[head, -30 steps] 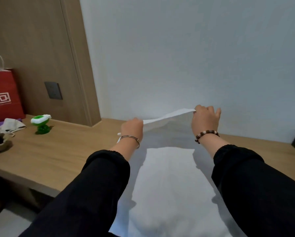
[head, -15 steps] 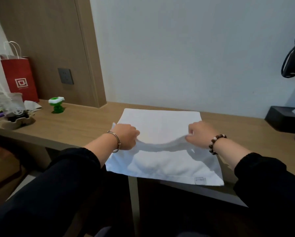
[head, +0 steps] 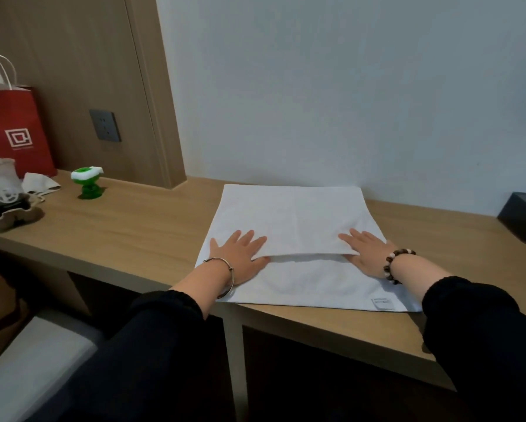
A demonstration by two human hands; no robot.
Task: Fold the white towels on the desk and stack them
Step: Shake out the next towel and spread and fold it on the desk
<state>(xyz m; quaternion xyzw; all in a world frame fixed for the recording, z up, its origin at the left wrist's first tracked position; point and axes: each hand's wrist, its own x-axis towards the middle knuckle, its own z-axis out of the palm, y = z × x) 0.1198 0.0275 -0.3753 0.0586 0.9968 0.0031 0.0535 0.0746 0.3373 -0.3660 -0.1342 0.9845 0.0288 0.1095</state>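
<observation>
Here, at the far left of the worktop point(head: 133, 226), a red paper bag point(head: 15, 129) with white handles stands against the wood wall panel. A light cloth point(head: 41, 184) lies crumpled just in front of it. To its right stands a small green and white object point(head: 86, 182), and above that a dark wall socket point(head: 104, 125) is set in the panel.

The white towel point(head: 292, 214) lies flat in the middle of the worktop, its far edge close to the wall. It is folded over. The upper layer ends in an edge that runs between the two hands, and the lower layer reaches on toward the front of the worktop. A small label point(head: 382, 303) sits at its near right corner.

The left hand point(head: 240, 257) presses flat on the towel at the left end of that edge, fingers straight and spread, gripping nothing. A thin metal bangle point(head: 222, 263) circles the wrist. The right hand point(head: 366, 254) lies flat at the right end, fingers straight and gripping nothing, with a bead bracelet point(head: 392, 266) on the wrist.

A black box point(head: 523, 220) sits at the far right, well apart from the towel.
</observation>
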